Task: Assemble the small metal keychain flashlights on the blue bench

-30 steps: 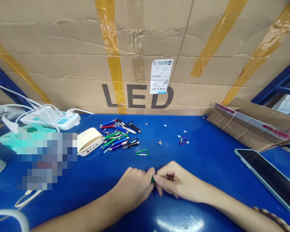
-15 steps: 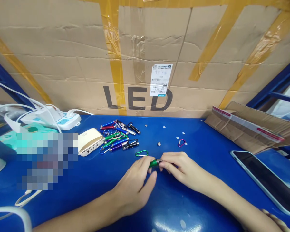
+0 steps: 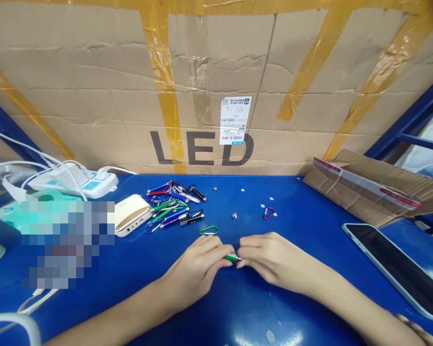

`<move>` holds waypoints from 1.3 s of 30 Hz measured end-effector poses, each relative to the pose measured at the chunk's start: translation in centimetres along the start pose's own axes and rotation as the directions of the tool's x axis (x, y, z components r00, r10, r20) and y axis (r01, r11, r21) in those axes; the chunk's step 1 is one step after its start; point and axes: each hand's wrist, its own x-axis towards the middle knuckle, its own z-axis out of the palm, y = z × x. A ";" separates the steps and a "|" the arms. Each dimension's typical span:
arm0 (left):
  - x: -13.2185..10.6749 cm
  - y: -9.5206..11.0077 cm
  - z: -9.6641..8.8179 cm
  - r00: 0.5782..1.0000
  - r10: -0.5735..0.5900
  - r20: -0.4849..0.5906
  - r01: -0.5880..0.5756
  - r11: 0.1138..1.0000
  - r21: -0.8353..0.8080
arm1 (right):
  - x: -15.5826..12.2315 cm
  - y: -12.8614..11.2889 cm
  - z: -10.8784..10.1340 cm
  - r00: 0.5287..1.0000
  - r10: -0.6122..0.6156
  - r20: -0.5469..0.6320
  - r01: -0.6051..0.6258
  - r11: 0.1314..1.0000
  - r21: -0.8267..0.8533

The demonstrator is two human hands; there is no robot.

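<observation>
A green metal mini flashlight point(image 3: 230, 258) sits in my left hand point(image 3: 197, 266), whose fingers are wrapped round most of its barrel. My right hand point(image 3: 269, 254) is closed at the flashlight's silver end, thumb and fingertips pinched on it. Just beyond my left hand lies a green carabiner point(image 3: 209, 230). Farther out are a small silver metal part point(image 3: 234, 216) and a purple carabiner point(image 3: 268, 213). To the left is a pile of mini flashlights point(image 3: 175, 204) in green, blue, red, purple, black and silver, several with carabiners.
A cream power bank point(image 3: 133, 215) stands left of the pile, near a white power strip point(image 3: 103, 185) with cables. A phone point(image 3: 397, 269) and an open cardboard box point(image 3: 364, 187) are at the right. A large taped carton point(image 3: 122, 115) backs the blue table point(image 3: 252, 307).
Both hands have come slightly nearer to me with the flashlight. My left thumb has closed onto the barrel, and the flashlight has turned so its silver end tilts slightly toward me.
</observation>
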 end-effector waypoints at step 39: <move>0.7 0.1 0.3 0.885 -0.448 0.126 0.461 0.807 -0.371 | -0.1 1.5 0.3 0.906 -0.118 -0.407 0.087 0.992 -0.092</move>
